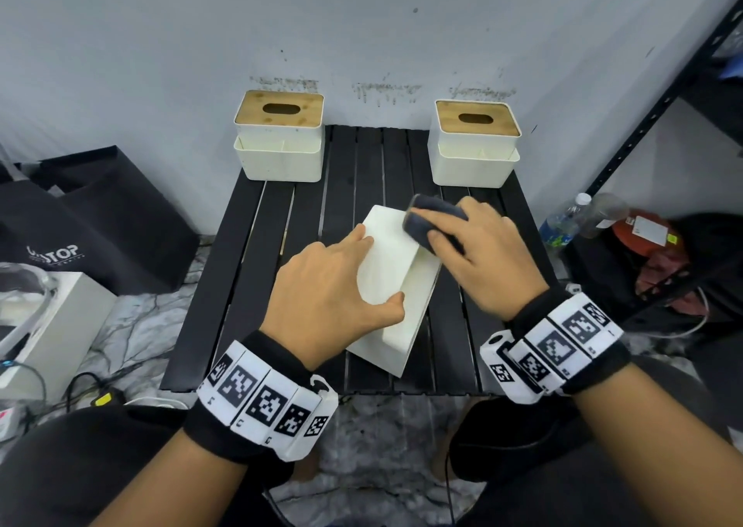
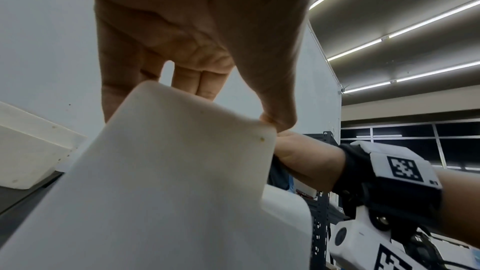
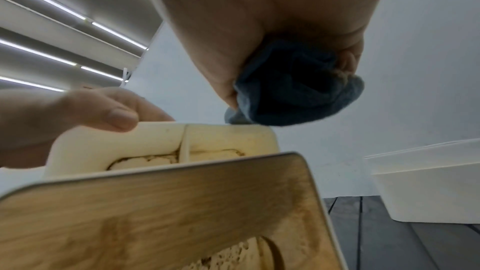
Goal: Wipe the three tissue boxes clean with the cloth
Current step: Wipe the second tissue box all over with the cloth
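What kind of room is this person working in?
Probably a storeroom or workshop corner, not a home: a low black slatted table against a scuffed wall, metal shelving on the right, black bags and cables on the floor, strip lights overhead.

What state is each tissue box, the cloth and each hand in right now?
Middle tissue box: tipped on its side, underside up, being wiped.
Back-left tissue box: upright, lid on.
Back-right tissue box: upright, lid on.
Cloth: bunched, pressed on box.
Left hand: steadying box.
Right hand: gripping cloth.

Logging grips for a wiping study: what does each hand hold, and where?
Left hand grips the tipped tissue box across its upturned side; right hand clutches the bunched cloth.
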